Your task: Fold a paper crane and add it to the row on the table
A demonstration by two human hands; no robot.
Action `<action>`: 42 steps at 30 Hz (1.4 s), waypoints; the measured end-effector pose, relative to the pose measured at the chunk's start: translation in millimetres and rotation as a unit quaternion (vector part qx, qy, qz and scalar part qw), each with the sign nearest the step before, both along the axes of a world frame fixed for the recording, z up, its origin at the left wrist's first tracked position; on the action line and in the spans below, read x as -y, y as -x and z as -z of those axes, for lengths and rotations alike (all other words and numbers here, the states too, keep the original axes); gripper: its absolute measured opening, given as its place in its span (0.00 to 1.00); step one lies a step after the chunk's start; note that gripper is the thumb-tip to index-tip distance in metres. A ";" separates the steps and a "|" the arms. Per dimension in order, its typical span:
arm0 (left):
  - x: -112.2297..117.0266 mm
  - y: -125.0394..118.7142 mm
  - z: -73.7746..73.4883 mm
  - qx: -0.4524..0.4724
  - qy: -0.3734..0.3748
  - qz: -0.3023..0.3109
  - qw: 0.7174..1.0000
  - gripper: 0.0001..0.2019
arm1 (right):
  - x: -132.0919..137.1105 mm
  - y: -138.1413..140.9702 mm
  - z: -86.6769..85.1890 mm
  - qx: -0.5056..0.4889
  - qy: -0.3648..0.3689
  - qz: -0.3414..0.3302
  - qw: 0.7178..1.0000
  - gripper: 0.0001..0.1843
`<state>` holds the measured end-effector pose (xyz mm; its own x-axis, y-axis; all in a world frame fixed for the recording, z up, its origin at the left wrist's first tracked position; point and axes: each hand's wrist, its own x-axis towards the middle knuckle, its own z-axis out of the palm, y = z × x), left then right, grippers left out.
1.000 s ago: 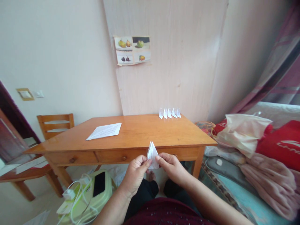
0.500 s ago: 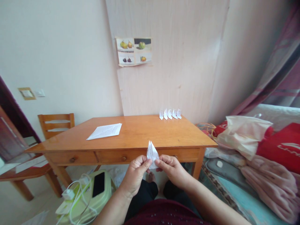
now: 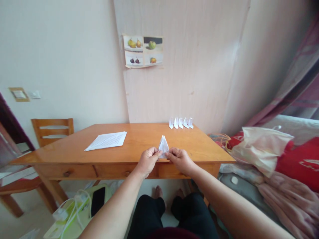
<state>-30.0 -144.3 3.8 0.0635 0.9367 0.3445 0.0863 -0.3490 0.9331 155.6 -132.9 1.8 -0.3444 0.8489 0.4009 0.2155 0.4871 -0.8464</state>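
A small folded white paper piece point(image 3: 163, 146) with a pointed top is held upright between my two hands, over the front edge of the wooden table point(image 3: 147, 141). My left hand point(image 3: 149, 160) pinches its lower left corner between thumb and fingers. On the opposite corner, my right hand point(image 3: 181, 160) grips it the same way. Several similar folded paper pieces point(image 3: 180, 122) stand in a row at the table's back right. A stack of printed paper sheets point(image 3: 106, 140) lies on the left half of the tabletop.
Left of the table is a wooden chair point(image 3: 52, 127). Below it, a green box point(image 3: 103, 194) carries a black phone point(image 3: 98, 201) and white cables point(image 3: 74, 212). At right lie a white bag point(image 3: 264, 146), a red bag point(image 3: 299, 162) and a pink blanket point(image 3: 291, 196). Fruit pictures point(image 3: 143, 51) hang behind.
Both hands have moved forward and up with the folded paper, from in front of the table to over its front edge. The view has shifted slightly, showing more of the legs and feet.
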 end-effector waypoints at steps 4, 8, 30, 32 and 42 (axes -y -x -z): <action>-35.1 -6.4 -0.5 0.003 0.017 0.017 1.000 0.16 | -30.3 -4.8 0.6 0.024 -0.002 0.028 0.999 0.17; -64.8 -8.0 -4.2 -0.006 0.054 0.071 0.996 0.14 | -64.0 -9.9 4.4 0.046 0.003 0.056 0.997 0.16; -206.4 -3.5 11.7 -0.091 0.117 0.011 0.989 0.17 | -174.0 -18.8 12.5 0.170 0.014 0.063 0.983 0.07; -208.8 -5.5 15.6 -0.083 0.109 0.007 0.991 0.13 | -182.9 -18.1 12.7 0.179 0.014 0.053 0.982 0.05; -202.3 -1.5 18.2 -0.013 0.086 -0.004 0.996 0.10 | -204.2 -24.0 13.6 0.204 -0.038 0.044 0.977 0.09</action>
<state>-28.5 58.0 -14.4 0.0624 0.9821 0.1775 0.1141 -0.1837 0.9763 179.7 71.3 -11.8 -0.4152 0.8555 0.3094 0.5715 0.5099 -0.6430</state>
